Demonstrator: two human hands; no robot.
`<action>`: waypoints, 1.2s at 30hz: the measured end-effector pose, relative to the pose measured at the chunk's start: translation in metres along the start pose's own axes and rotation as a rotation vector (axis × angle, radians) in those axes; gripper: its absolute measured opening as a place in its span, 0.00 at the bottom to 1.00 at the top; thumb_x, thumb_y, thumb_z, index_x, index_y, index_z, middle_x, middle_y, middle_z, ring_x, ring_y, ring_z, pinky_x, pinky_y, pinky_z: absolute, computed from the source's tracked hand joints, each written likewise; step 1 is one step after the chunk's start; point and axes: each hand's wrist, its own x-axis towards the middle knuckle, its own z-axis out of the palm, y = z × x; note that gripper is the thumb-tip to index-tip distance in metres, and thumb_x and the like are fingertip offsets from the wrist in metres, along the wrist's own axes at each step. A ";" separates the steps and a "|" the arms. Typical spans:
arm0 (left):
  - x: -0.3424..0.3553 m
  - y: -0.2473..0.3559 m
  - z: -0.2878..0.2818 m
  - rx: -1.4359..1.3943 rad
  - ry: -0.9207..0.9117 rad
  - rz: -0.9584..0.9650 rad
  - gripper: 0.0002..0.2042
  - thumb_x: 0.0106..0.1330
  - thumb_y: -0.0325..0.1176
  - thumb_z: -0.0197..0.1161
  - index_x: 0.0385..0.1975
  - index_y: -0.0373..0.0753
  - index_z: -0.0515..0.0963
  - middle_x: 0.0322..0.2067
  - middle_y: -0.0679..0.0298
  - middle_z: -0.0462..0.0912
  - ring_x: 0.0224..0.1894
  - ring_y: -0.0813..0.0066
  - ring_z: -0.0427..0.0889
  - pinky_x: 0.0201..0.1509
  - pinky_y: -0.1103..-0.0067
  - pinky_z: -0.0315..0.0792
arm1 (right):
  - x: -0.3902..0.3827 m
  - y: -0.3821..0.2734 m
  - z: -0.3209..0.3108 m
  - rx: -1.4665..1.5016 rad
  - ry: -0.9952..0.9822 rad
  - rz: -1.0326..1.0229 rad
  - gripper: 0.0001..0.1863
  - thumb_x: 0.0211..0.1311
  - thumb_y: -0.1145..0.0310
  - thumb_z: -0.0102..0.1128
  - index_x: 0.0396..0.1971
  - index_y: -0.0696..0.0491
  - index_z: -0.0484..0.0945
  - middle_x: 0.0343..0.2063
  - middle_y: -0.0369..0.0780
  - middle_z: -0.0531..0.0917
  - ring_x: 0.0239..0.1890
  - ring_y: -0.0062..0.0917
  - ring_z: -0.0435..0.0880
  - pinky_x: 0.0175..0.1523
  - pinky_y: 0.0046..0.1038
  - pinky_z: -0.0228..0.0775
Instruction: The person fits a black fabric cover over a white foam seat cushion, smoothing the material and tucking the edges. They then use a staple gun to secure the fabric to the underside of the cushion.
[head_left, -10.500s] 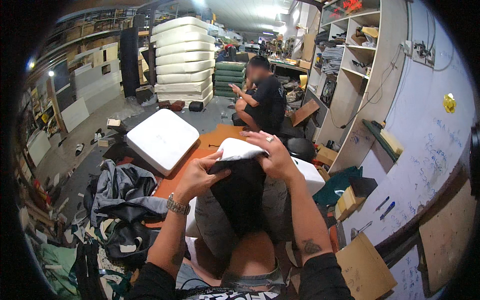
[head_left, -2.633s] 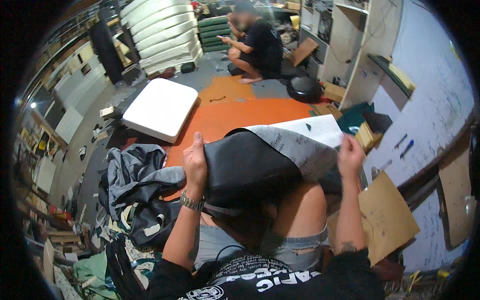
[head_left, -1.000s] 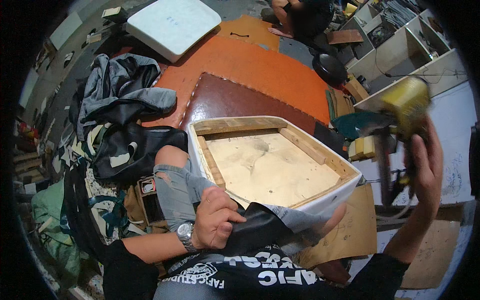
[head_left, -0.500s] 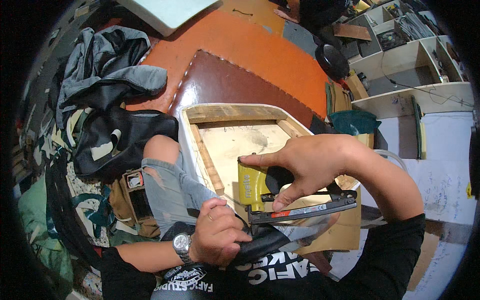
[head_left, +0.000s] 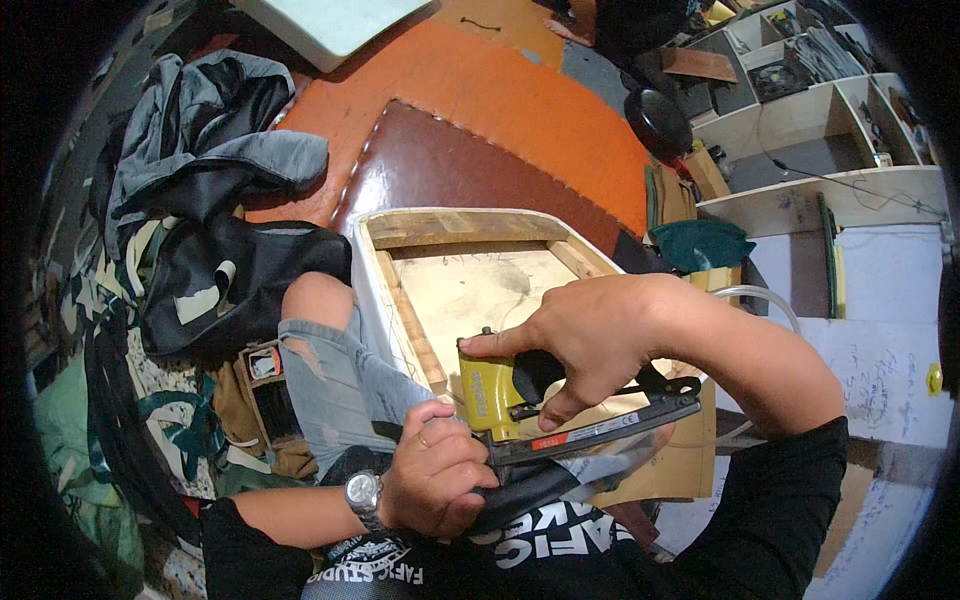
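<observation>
yellow stapler (head_left: 490, 402) in right hand (head_left: 607, 332)

left hand (head_left: 437, 472) curled tight; right hand (head_left: 605, 335) gripping, one finger (head_left: 488, 344) extended; right wrist (head_left: 690, 308) bent

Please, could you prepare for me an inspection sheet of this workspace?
Surface: orange and brown sheeting on the floor.
Work items: wood-framed white cushion, open side up; black fabric at its near edge; yellow staple gun.
Clutter: grey-and-black fabric heap and scraps, left.
Hands: left hand grips black fabric; right hand holds staple gun.
Cables: clear hose, partly hidden; dark cable by shelves.
Surroundings: another person, partly cut off, top.
</observation>
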 end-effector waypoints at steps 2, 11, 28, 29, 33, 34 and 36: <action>0.001 -0.002 0.002 0.019 0.001 0.009 0.11 0.70 0.44 0.60 0.32 0.47 0.84 0.35 0.67 0.81 0.44 0.63 0.80 0.64 0.52 0.65 | -0.002 -0.002 0.000 0.007 -0.001 0.016 0.53 0.55 0.46 0.76 0.80 0.39 0.61 0.39 0.56 0.89 0.43 0.50 0.90 0.54 0.41 0.79; 0.010 0.041 -0.011 0.020 -0.021 -0.107 0.22 0.59 0.47 0.79 0.50 0.46 0.83 0.47 0.61 0.81 0.56 0.54 0.80 0.74 0.41 0.54 | -0.077 0.015 0.060 0.093 0.592 0.157 0.49 0.64 0.49 0.73 0.81 0.41 0.58 0.38 0.56 0.89 0.42 0.52 0.90 0.53 0.45 0.79; 0.190 0.001 -0.106 0.432 0.123 -0.239 0.17 0.74 0.34 0.62 0.58 0.32 0.76 0.57 0.48 0.81 0.63 0.53 0.79 0.70 0.67 0.68 | -0.086 0.102 0.520 1.104 1.748 1.179 0.43 0.75 0.64 0.62 0.83 0.49 0.51 0.76 0.49 0.67 0.74 0.39 0.70 0.76 0.36 0.61; 0.208 -0.006 -0.122 0.459 0.110 -0.263 0.17 0.76 0.35 0.62 0.56 0.31 0.78 0.53 0.45 0.84 0.59 0.46 0.82 0.66 0.66 0.73 | -0.048 0.106 0.542 1.251 1.723 1.082 0.43 0.73 0.65 0.64 0.82 0.50 0.52 0.75 0.50 0.69 0.73 0.40 0.72 0.75 0.36 0.62; 0.272 -0.045 -0.157 0.985 0.077 -0.382 0.21 0.81 0.42 0.49 0.51 0.28 0.80 0.51 0.37 0.83 0.56 0.36 0.81 0.63 0.56 0.73 | 0.123 0.123 0.599 1.286 1.372 1.144 0.47 0.65 0.66 0.70 0.81 0.50 0.56 0.66 0.55 0.78 0.63 0.43 0.82 0.66 0.40 0.73; 0.285 -0.055 -0.164 1.017 0.075 -0.403 0.23 0.82 0.43 0.44 0.50 0.28 0.80 0.50 0.35 0.83 0.56 0.34 0.80 0.63 0.53 0.71 | 0.161 0.121 0.608 1.505 1.323 1.052 0.45 0.67 0.67 0.67 0.81 0.47 0.57 0.62 0.56 0.80 0.59 0.44 0.84 0.64 0.42 0.74; 0.307 -0.073 -0.183 0.987 0.029 -0.383 0.23 0.82 0.43 0.43 0.49 0.27 0.79 0.49 0.34 0.82 0.55 0.34 0.79 0.62 0.55 0.71 | 0.219 0.116 0.620 1.674 1.224 1.000 0.44 0.67 0.68 0.66 0.81 0.43 0.57 0.60 0.56 0.82 0.58 0.46 0.85 0.63 0.45 0.75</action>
